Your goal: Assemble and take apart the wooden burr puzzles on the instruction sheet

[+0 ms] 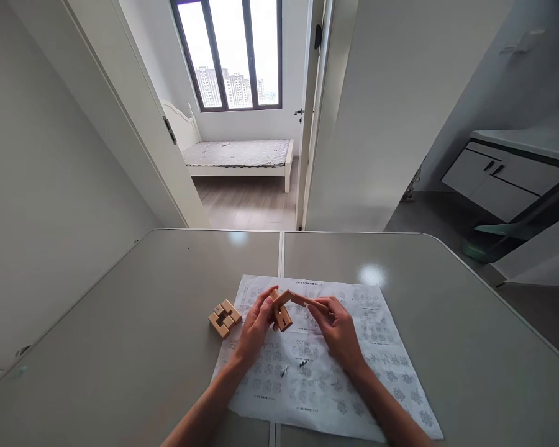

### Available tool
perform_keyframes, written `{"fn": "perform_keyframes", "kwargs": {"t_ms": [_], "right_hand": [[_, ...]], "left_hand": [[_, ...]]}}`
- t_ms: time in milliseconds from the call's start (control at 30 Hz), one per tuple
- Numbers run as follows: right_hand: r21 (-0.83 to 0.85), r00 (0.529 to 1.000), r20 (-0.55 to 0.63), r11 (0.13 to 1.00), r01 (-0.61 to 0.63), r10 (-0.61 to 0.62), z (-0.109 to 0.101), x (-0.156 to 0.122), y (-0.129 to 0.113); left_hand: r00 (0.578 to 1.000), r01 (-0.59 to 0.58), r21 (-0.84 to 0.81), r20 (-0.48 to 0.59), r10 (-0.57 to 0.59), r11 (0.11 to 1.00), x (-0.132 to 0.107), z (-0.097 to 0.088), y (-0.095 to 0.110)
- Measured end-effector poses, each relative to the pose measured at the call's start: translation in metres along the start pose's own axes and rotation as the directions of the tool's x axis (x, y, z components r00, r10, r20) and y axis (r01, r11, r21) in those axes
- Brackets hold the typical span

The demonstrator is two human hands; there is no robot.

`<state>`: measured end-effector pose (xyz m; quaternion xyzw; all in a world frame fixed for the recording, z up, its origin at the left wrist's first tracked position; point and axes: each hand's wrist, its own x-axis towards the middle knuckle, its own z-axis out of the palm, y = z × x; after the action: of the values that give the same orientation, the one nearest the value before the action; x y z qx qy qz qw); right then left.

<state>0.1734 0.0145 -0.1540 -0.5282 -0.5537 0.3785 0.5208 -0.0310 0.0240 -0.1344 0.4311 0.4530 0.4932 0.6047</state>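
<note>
A printed sheet (354, 372) lay flat under both hands, covered in small diagrams too fine to read, and it rested on a grey table (121, 347) with a seam running straight away from the person between the wrists. Just to the outside of the left hand (256, 326), apart from it and half on the sheet's edge, sat a cluster of wooden pieces (224, 318) fitted together. Nearer the person than the hands, two small dark specks (284, 371) lay on the sheet; what they were could not be told. Nothing stood between the hands and the cluster.

Far beyond the hands, an open doorway showed a bed (237, 154) under a window (233, 53). Well off to the right hand's side stood a cabinet (503, 180) with dark handles.

The left hand's fingers were curled around a notched block (283, 318), gripping it upright just above the sheet. The right hand (338, 329) pinched a wooden bar (305, 301) between thumb and fingertips, holding it nearly level. The bar's far end met the top of the block in the gap between the two hands, the two pieces touching in an angle.

By count: two hands, two loose wooden pieces held, one assembled cluster, one sheet, one table.
</note>
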Motion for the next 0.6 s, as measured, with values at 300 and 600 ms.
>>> {"fn": "perform_keyframes", "kwargs": {"t_ms": [300,600], "right_hand": [[0.59,0.941,0.09,0.743,-0.315,0.328,-0.007,0.005,0.006],[0.725,0.907,0.239,0.558,-0.404,0.346,-0.008,0.008,0.002]], "left_hand": [[0.995,0.062,-0.031,0.084,-0.06,0.998,-0.001,-0.004,0.0],[0.983,0.135,0.046,0.117,-0.139,0.99,-0.008,0.002,0.012]]}}
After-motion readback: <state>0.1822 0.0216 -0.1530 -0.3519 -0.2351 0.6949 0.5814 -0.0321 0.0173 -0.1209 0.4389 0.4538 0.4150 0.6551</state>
